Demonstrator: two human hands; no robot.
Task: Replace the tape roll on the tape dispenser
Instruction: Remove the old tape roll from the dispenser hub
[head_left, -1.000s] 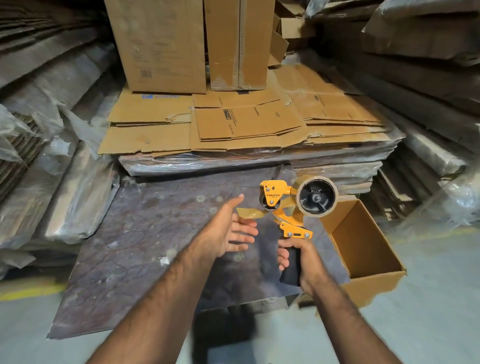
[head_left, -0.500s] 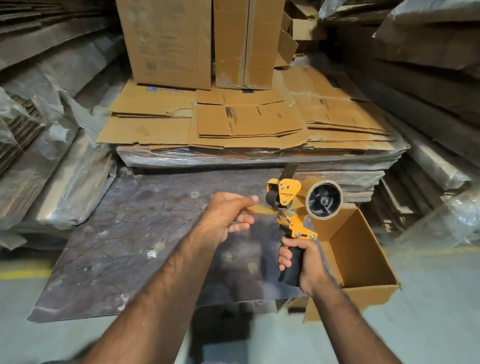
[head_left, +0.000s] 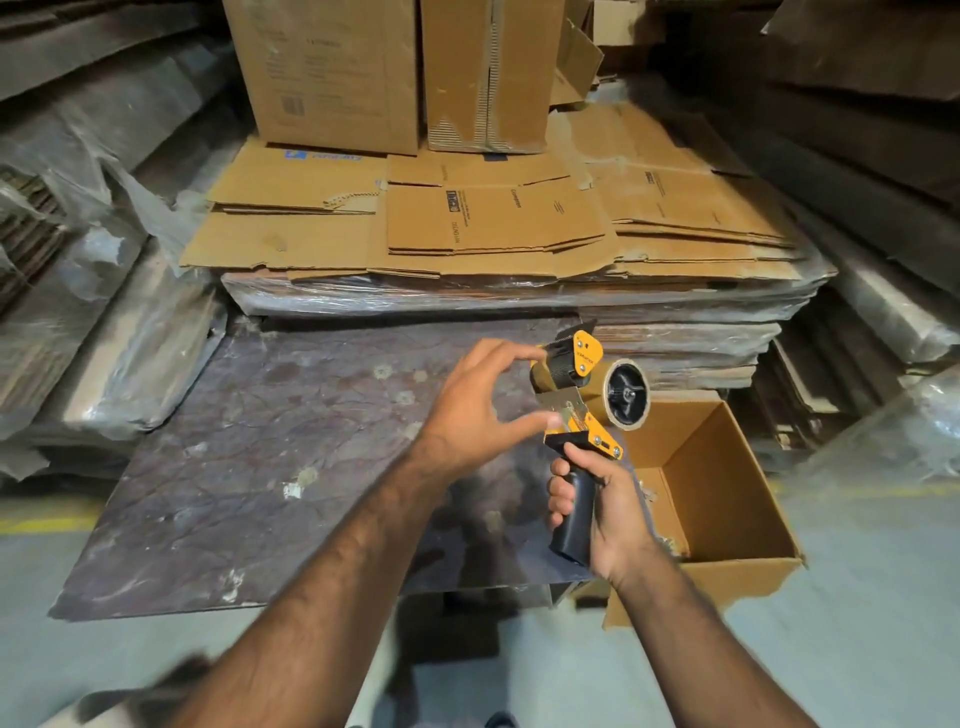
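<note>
Stacked cardboard fills the background from where I watch: flattened cartons (head_left: 483, 218) lie piled on a plastic-wrapped pallet load, with upright boxes (head_left: 332, 73) standing behind them. Nearer, a dark, mottled board (head_left: 270, 457) serves as the work surface, and an open cardboard box (head_left: 727, 499) sits just beside its right edge.

I see the right hand (head_left: 605, 512) wrapped around the black handle of the orange tape dispenser (head_left: 584, 400), holding it upright above the board's right end. On it sits the tape roll (head_left: 621, 395) (brown, mounted on the black hub facing right).

I see the left hand (head_left: 467, 410) spread at the dispenser's front, fingers extended and only lightly bent; its index fingertip touches the roller end near the top and its thumb reaches the metal plate below. I cannot tell whether it holds any tape.
</note>
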